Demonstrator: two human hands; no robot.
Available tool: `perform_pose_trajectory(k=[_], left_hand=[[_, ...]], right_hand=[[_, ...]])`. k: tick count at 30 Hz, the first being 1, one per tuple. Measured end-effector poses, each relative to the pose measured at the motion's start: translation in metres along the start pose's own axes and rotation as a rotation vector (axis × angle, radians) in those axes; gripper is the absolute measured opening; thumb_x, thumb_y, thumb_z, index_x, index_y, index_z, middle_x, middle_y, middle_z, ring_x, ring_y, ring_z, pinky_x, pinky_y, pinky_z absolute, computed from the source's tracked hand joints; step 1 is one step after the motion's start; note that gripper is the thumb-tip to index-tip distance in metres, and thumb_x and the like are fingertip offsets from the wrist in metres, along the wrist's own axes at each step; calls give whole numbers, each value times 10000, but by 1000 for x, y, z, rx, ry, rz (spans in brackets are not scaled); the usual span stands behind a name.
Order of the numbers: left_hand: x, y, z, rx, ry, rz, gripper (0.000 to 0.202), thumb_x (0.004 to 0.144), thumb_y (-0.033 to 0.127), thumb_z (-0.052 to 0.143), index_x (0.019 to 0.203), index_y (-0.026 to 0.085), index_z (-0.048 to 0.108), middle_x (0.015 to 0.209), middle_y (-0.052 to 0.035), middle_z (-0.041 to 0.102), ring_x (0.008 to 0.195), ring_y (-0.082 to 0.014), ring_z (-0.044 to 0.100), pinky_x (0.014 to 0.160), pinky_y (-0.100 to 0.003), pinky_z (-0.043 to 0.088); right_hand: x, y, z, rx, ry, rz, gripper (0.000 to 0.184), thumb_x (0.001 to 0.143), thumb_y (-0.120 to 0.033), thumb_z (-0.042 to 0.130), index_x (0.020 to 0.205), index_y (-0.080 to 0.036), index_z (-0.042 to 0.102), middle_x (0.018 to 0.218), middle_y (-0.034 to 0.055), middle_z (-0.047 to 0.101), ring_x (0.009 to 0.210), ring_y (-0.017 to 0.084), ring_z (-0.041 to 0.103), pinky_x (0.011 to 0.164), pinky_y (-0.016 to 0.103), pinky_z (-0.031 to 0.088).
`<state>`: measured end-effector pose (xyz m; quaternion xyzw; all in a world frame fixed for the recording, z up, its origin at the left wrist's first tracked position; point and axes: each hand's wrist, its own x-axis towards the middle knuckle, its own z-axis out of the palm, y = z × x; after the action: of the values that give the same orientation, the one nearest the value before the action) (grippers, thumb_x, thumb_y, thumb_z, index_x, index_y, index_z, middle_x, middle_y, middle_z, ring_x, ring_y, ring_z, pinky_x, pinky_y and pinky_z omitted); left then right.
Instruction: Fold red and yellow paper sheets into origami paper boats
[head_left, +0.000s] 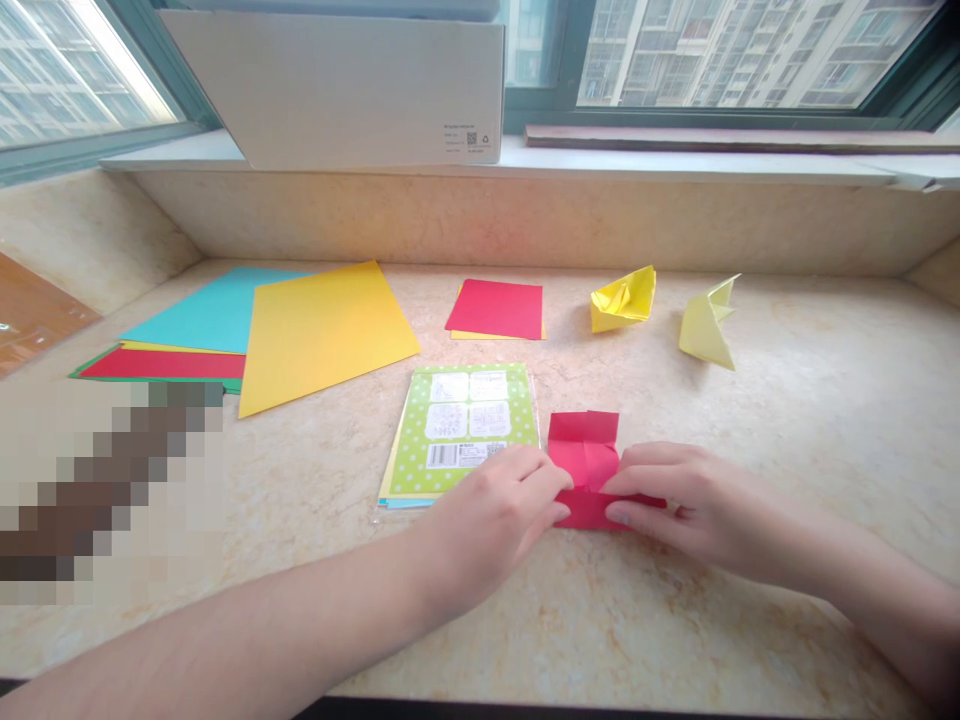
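Observation:
A small piece of red paper (583, 455), partly folded, lies on the marble counter (825, 420) in front of me. My left hand (495, 515) pinches its lower left edge with fingers pressed together. My right hand (675, 500) pinches the lower right part, thumb and fingers closed on the fold. The bottom of the red paper is hidden under my fingers. Just left of my left hand lies a green dotted pack of origami paper (461, 425) in clear wrap.
Two folded yellow paper shapes (624, 298) (706, 325) sit at the back right. A red sheet on a yellow one (496, 308) lies at the back middle. Large yellow (322, 330), teal (210, 312) and red sheets lie at the left. A white box (337, 85) stands on the sill.

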<state>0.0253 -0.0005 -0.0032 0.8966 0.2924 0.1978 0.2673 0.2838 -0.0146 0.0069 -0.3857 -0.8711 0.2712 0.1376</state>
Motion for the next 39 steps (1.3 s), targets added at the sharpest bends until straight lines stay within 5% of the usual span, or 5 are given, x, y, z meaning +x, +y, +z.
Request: perform_pose_trajectory(k=[9, 16, 28, 34, 39], left_hand=[[4, -2, -2, -9, -43, -99, 144, 968, 139, 624, 1111, 156, 628, 1052, -55, 605, 986, -220, 590, 883, -418, 538], [5, -4, 0, 3, -34, -88, 149, 975, 130, 599, 1108, 180, 643, 1062, -49, 602, 978, -207, 592, 888, -403, 538], [2, -4, -4, 357, 112, 159, 247, 999, 101, 515, 1167, 205, 663, 1195, -95, 631, 1101, -270, 561, 922, -451, 511], [5, 11, -6, 540, -48, 405, 281, 1041, 90, 410, 1156, 137, 662, 1029, -80, 676, 947, -228, 597, 810, -368, 519], [3, 14, 0, 609, -80, 444, 251, 1012, 56, 450, 1116, 101, 673, 933, -70, 670, 838, -219, 606, 741, -367, 518]], right_hand=[[4, -5, -4, -75, -1, 278, 120, 957, -343, 667, 948, -242, 731, 802, -8, 708, 681, 149, 599, 663, 284, 431], [-5, -4, -20, 71, -83, 423, 117, 894, -351, 720, 968, -263, 743, 788, -29, 701, 683, 146, 603, 617, 270, 429], [-6, 9, -29, 242, -122, 321, 93, 919, -288, 686, 877, -224, 738, 811, -16, 690, 700, 145, 588, 629, 274, 445], [-2, 6, -29, 293, -128, 188, 146, 967, -218, 625, 877, -218, 740, 902, -9, 718, 807, 149, 639, 717, 265, 487], [-1, 2, -32, 283, -124, 141, 131, 968, -219, 637, 896, -222, 747, 994, 6, 691, 877, 149, 640, 767, 260, 494]])
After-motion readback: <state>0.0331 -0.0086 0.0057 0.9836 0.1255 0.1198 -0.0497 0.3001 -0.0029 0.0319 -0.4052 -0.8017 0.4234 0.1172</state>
